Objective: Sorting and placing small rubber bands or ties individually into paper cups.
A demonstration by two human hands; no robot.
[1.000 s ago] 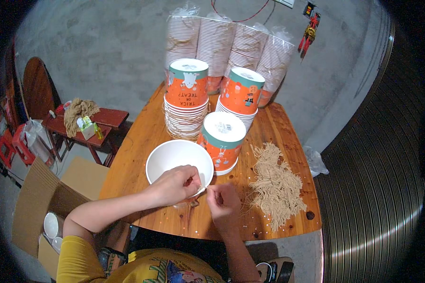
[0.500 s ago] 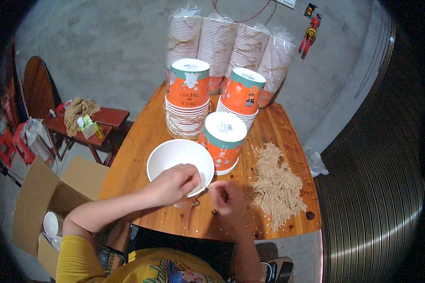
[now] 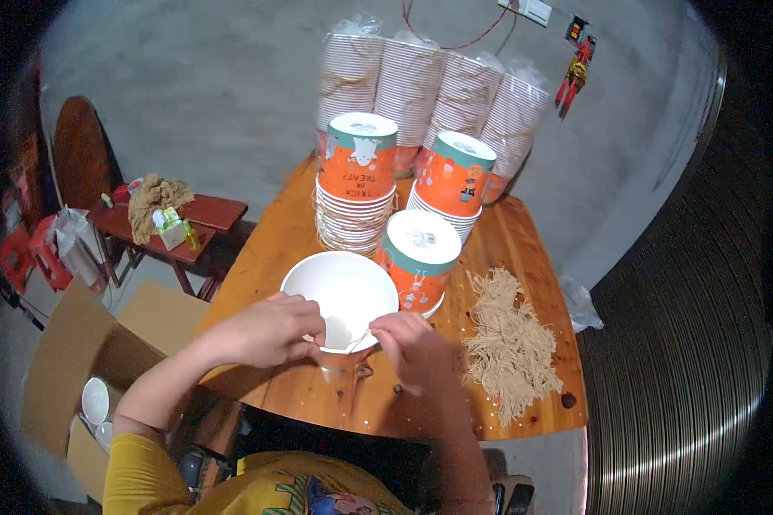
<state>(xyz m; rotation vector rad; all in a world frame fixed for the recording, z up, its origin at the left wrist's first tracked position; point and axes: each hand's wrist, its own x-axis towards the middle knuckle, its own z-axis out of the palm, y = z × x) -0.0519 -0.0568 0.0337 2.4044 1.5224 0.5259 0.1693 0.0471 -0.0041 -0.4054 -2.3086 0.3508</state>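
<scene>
A white-lined paper bucket [image 3: 339, 287] stands mouth up near the table's front edge. My left hand [image 3: 270, 330] is closed at its near left rim, the fingers over the edge and the thumb below. At the near right rim my right hand [image 3: 414, 350] pinches a thin piece of twine [image 3: 360, 338] that crosses the edge of the bucket. Touching the bucket's right side is an upside-down orange and green bucket [image 3: 421, 249]. To the right of my right hand lies a loose pile of tan twine pieces [image 3: 511, 348].
Behind stand two stacks of upside-down orange buckets [image 3: 362, 167], [image 3: 459, 172], the left one hung with twine. Tall bagged stacks [image 3: 408, 86] line the wall. On the left are an open cardboard box [image 3: 77, 352] and a red bench [image 3: 210, 213]; a ribbed shutter [image 3: 670, 360] is on the right.
My left hand has moved left, from above the near rim to its left part. My right hand has come up to the rim with the twine. The whole view has shifted slightly.
</scene>
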